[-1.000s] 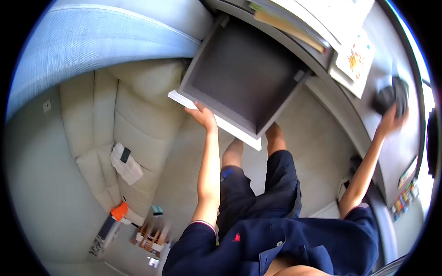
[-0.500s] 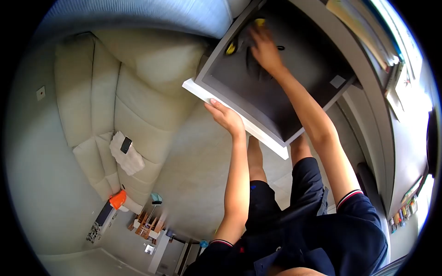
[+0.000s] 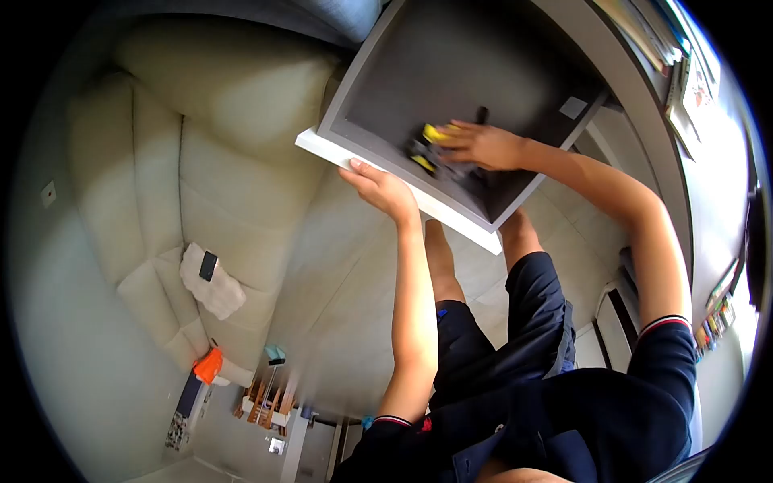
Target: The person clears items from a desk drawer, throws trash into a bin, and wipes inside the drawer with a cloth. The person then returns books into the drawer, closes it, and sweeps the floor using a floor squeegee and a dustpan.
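Observation:
My left hand (image 3: 377, 187) grips the white front (image 3: 443, 211) of a pulled-out grey drawer (image 3: 459, 60) near its left end, fingers hooked at its edge. Inside the drawer, close behind the front, a jumble of black-and-yellow items (image 3: 424, 163) lies on the floor panel, blurred by motion. Over these my right hand (image 3: 489, 146) reaches in from the right, fingers stretched out and touching the yellow part. A short black piece (image 3: 482, 114) sticks up just beyond the knuckles. The palm hides part of the pile.
A beige sofa (image 3: 233, 177) runs along the left, with a white cloth (image 3: 217, 294) and a dark phone (image 3: 208, 266) on it. Books (image 3: 684, 88) stand on the shelf at the right. My legs are right below the drawer. An orange item (image 3: 208, 366) lies at the sofa's far end.
My right hand has swept from the drawer's far left toward its front, and the black-and-yellow items have shifted with it. My left hand remains on the drawer front.

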{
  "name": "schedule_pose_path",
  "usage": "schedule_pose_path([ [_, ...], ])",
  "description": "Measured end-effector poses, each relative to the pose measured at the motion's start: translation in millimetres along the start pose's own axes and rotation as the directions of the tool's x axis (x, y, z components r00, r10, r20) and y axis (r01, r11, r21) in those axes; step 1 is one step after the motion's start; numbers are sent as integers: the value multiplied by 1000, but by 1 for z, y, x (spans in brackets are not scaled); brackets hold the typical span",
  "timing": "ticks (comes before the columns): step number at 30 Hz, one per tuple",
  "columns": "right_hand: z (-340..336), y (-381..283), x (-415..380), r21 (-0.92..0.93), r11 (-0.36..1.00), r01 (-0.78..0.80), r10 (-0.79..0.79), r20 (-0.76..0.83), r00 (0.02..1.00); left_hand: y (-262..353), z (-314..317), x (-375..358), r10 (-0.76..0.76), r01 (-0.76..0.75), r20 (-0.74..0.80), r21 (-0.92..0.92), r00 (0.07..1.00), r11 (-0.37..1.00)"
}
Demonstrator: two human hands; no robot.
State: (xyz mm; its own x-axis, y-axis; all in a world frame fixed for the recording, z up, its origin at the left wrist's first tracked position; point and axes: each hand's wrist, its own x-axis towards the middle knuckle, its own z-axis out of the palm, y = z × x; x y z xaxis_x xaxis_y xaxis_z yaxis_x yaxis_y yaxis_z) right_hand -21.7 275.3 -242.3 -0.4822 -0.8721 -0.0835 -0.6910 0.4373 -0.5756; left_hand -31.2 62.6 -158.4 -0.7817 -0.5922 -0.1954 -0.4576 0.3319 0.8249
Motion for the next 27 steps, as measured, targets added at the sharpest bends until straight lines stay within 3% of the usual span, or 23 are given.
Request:
schedule_pose_path([
  [1,-13,-10,-25,95,995,-43,27,162,986,4,-2,-1,-33,33,1,11,999,999],
  [3,-31,-17,-44,115,987,-116,71,341,937,1,-2,-1,-57,57,12,13,998,998],
  [5,-43,-14,-40,42,995,-92,67,406,912,-7,-1,0,64,-64,-14,37,998,997],
  [7,-39,0,-43,-39,997,-73,83,459,885,0,-1,1,11,-11,12,29,1000,1000],
  [9,-38,7,-49,-160,970,-185,225,289,931,7,-5,-1,-53,52,41,30,998,998],
  [10,-41,11,-53,-201,929,-310,359,285,889,8,-4,-1,-60,60,18,18,998,998],
  [11,-43,14,-56,-208,924,-321,372,290,882,10,-3,-2,-68,68,-5,6,998,998],
  [12,-43,17,-58,-158,782,-603,617,65,784,15,-4,-3,-82,82,4,10,997,997],
  [13,-41,24,-61,-46,582,-812,800,-148,582,13,-3,-3,-86,86,9,-1,996,996],
  [14,-36,34,-61,10,539,-842,809,-284,515,8,-2,-2,-74,74,10,-31,997,997],
  [15,-30,44,-58,6,531,-848,812,-292,506,4,-2,1,-60,60,13,-59,998,996],
  [17,-22,62,-42,164,368,-915,820,-520,237,3,-1,2,-77,78,21,-60,997,995],
  [18,-20,69,-31,166,371,-914,820,-520,238,6,-2,1,-93,93,23,-28,995,995],
  [20,-15,84,-12,214,157,-964,781,-625,-12,12,-5,1,-92,93,35,-30,995,995],
  [23,-6,116,5,205,136,-969,671,-739,-62,7,-3,0,-82,81,-7,-36,997,996],
  [24,-7,120,16,214,157,-964,680,-731,-51,-1,-1,0,-52,54,-46,24,998,998],
  [27,-34,120,45,185,255,-949,606,-795,8,-7,-5,4,-45,47,39,-46,998,998],
])
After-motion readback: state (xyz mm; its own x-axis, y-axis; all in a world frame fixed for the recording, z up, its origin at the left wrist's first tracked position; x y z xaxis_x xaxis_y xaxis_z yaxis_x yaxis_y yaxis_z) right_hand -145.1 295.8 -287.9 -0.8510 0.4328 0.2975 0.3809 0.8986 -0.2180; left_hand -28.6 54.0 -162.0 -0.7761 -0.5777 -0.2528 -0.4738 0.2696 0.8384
